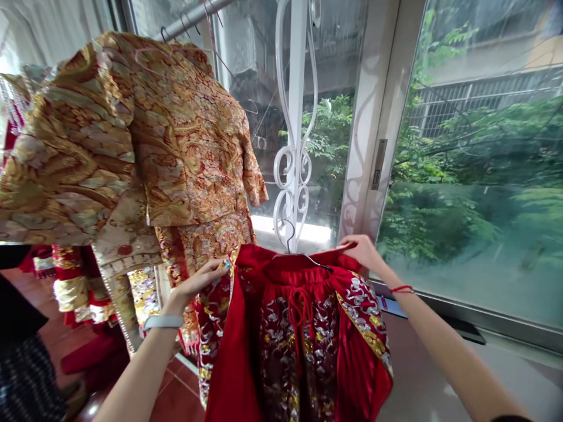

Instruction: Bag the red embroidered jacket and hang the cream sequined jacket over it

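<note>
Red skirt [299,346] hangs beside gold jacket [176,135], white grille [292,176] behind.

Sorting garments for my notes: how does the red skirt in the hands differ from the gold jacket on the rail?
The red skirt is mostly red with silver and gold panels; the gold jacket is patterned in gold all over. The red skirt is held at its waist by the left hand and right hand; the gold jacket hangs untouched from the rail. Both are embroidered.
</note>
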`<state>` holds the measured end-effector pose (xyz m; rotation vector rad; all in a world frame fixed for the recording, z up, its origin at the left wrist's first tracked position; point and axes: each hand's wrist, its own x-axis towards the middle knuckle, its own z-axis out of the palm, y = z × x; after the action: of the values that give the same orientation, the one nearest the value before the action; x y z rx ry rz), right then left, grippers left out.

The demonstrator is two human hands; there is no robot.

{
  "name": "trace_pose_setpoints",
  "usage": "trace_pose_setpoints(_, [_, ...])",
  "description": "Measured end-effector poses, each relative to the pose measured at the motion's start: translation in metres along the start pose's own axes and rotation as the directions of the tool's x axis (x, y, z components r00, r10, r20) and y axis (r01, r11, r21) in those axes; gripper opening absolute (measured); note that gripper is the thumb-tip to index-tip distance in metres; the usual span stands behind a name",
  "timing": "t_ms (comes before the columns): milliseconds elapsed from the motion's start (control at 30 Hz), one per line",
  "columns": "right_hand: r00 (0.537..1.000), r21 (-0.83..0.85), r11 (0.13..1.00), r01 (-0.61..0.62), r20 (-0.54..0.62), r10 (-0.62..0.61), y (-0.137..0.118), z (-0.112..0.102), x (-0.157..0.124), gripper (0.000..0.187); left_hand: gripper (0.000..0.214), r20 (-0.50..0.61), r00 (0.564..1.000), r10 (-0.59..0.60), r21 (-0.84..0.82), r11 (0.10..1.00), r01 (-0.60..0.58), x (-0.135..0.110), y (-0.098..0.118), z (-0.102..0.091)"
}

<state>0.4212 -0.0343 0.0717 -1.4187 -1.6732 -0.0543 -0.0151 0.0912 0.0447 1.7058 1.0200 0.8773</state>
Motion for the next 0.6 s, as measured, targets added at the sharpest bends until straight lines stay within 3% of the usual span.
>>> trace_pose_setpoints(100, [0.974, -0.151, 0.982, 0.113, -0.178, -0.140, -0.017, -0.030, -0.008, 0.012, 0.053, 0.077, 0.992, 0.100, 0.091, 0.990, -0.106, 0.005, 0.009, 0.001])
trace_pose_setpoints(167, [0.929, -0.260, 0.950, 0.171, -0.278, -0.243, -0.036, -0.046, -0.031, 0.015, 0.052, 0.199, 0.967, 0.162, 0.155, 0.969, -0.194, 0.002, 0.005, 0.004])
trace_pose_setpoints(233, [0.909, -0.318, 0.934, 0.163, -0.320, -0.268, -0.052, -0.053, -0.066, 0.015, 0.059, 0.298, 0.933, 0.201, 0.199, 0.943, -0.266, -0.005, -0.004, 0.011])
trace_pose_setpoints(333, [0.932, -0.298, 0.952, 0.071, -0.321, -0.170, -0.050, -0.043, -0.123, 0.014, 0.079, 0.283, 0.935, 0.213, 0.273, 0.917, -0.292, -0.012, -0.020, 0.027])
trace_pose_setpoints(433, [0.966, -0.211, 0.976, -0.061, -0.258, 0.005, -0.024, -0.021, -0.167, 0.020, 0.084, 0.203, 0.946, 0.254, 0.368, 0.875, -0.314, -0.011, -0.030, 0.041])
trace_pose_setpoints(500, [0.969, -0.151, 0.979, -0.139, -0.223, 0.103, -0.007, -0.009, -0.181, 0.030, 0.082, 0.180, 0.941, 0.286, 0.416, 0.845, -0.336, -0.007, -0.033, 0.042])
trace_pose_setpoints(600, [0.960, -0.129, 0.975, -0.179, -0.238, 0.144, 0.001, -0.002, -0.177, 0.036, 0.078, 0.196, 0.934, 0.298, 0.445, 0.822, -0.356, -0.005, -0.032, 0.036])
